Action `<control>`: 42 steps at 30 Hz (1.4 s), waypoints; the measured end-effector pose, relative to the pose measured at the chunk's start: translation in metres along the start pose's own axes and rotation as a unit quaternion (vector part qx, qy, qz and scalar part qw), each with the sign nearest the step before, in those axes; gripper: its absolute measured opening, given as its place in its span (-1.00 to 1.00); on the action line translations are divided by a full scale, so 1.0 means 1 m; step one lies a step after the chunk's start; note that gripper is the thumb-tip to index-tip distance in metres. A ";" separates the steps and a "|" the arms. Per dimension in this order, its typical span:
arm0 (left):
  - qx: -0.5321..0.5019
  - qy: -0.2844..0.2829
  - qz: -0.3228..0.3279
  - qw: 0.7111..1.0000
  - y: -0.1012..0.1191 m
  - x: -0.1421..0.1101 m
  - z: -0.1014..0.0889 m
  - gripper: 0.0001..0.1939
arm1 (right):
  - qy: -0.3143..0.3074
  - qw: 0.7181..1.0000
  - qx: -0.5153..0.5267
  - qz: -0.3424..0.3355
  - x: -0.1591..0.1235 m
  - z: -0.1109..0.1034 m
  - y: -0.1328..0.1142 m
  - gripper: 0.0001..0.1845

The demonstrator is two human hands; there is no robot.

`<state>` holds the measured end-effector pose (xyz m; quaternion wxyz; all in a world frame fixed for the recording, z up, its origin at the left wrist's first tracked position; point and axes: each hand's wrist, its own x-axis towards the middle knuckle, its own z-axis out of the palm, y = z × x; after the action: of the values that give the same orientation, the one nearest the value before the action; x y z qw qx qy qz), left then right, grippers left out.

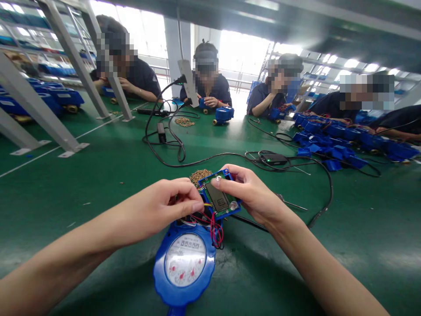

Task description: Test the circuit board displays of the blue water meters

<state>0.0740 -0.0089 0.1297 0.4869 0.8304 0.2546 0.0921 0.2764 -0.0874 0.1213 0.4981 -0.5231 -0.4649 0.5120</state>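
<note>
We see a circuit board [226, 196] in a blue frame just above a round blue meter [184, 259], near the middle of the green table [115, 184]. The board's small grey screen shows a few dark digits, too small for us to read surely. On the meter's white face we make out a row of number windows, with an "M" to its left; the printing above is too blurred to read. Our right hand [251, 188] has its thumb over the board's front and its fingers behind, clamped on the frame; those fingers are partly hidden. Our left hand [174, 202] has thumb and forefinger pinched on the thin wires [208, 204] at the board's left edge, their ends covered by our fingertips. Red wires [216, 232] loop down beside the meter. A pile of small brass pieces [199, 176] sits behind the board, partly covered by it. Farther off lie black cables [210, 155], a black box [274, 159] with a green light, and a heap of blue parts [335, 145]. Across the table sit people [210, 90] in dark shirts, the rightmost cut off by the picture's edge.
</note>
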 end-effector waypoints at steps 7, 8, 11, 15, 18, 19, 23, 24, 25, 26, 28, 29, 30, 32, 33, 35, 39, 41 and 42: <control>-0.055 -0.015 -0.033 0.998 -0.001 0.002 -0.006 -0.70 | 0.007 1.000 -0.009 -0.003 -0.004 0.001 -0.006 -0.64; -0.060 -0.019 -0.032 0.998 -0.002 0.003 -0.006 -0.70 | 0.005 1.000 -0.009 -0.003 -0.004 0.000 -0.007 -0.65; -0.058 -0.017 -0.027 0.998 -0.003 0.004 -0.006 -0.70 | -0.010 1.000 -0.010 0.001 -0.003 -0.003 -0.009 -0.69; -0.052 0.026 -0.007 0.998 -0.008 0.005 -0.002 -0.69 | -0.047 0.999 -0.025 0.007 0.000 -0.006 -0.006 -0.66; -0.070 0.048 -0.002 0.996 -0.012 0.006 0.002 -0.69 | -0.072 0.997 -0.034 0.002 0.001 -0.007 -0.003 -0.71; -0.076 0.052 -0.003 0.996 -0.013 0.006 0.003 -0.69 | -0.077 0.996 -0.039 0.002 0.002 -0.007 -0.003 -0.72; -0.091 0.065 -0.011 0.994 -0.014 0.007 0.005 -0.69 | -0.027 0.985 -0.170 -0.033 0.000 -0.006 -0.003 -0.71; -0.095 0.069 -0.014 0.993 -0.014 0.007 0.006 -0.69 | -0.008 0.974 -0.218 -0.053 0.000 -0.006 -0.004 -0.71; -0.099 0.072 -0.016 0.992 -0.014 0.007 0.006 -0.71 | 0.006 0.964 -0.257 -0.073 0.000 -0.006 -0.004 -0.72; -0.102 0.075 -0.017 0.992 -0.014 0.007 0.007 -0.72 | 0.012 0.955 -0.283 -0.088 0.000 -0.006 -0.005 -0.73; -0.101 0.078 -0.014 0.992 -0.014 0.007 0.007 -0.73 | 0.008 0.947 -0.303 -0.104 0.000 -0.006 -0.005 -0.75; -0.099 0.077 -0.010 0.992 -0.014 0.007 0.007 -0.73 | 0.005 0.947 -0.303 -0.107 0.000 -0.006 -0.005 -0.76; -0.096 0.077 -0.004 0.992 -0.014 0.007 0.007 -0.74 | -0.001 0.948 -0.300 -0.108 0.000 -0.006 -0.005 -0.77; -0.087 0.076 0.011 0.993 -0.015 0.006 0.007 -0.77 | -0.025 0.952 -0.287 -0.103 0.000 -0.005 -0.006 -0.77; -0.079 0.078 0.020 0.994 -0.015 0.006 0.007 -0.80 | -0.043 0.955 -0.277 -0.100 0.000 -0.005 -0.006 -0.75; -0.061 0.088 0.042 0.993 -0.015 0.005 0.008 -0.84 | -0.085 0.959 -0.254 -0.092 -0.001 -0.005 -0.008 -0.70; -0.034 0.109 0.073 0.991 -0.015 0.002 0.012 -0.83 | -0.121 0.965 -0.219 -0.079 -0.002 -0.008 -0.010 -0.65; -0.040 0.114 0.073 0.990 -0.014 0.001 0.014 -0.83 | -0.119 0.969 -0.204 -0.068 -0.002 -0.009 -0.010 -0.64; -0.053 0.110 0.068 0.990 -0.013 0.001 0.015 -0.84 | -0.118 0.972 -0.196 -0.062 -0.002 -0.009 -0.009 -0.64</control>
<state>0.0761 -0.0146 0.1109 0.4919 0.8037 0.2441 0.2289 0.2858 -0.0887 0.1305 0.3585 -0.5168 -0.6430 0.4371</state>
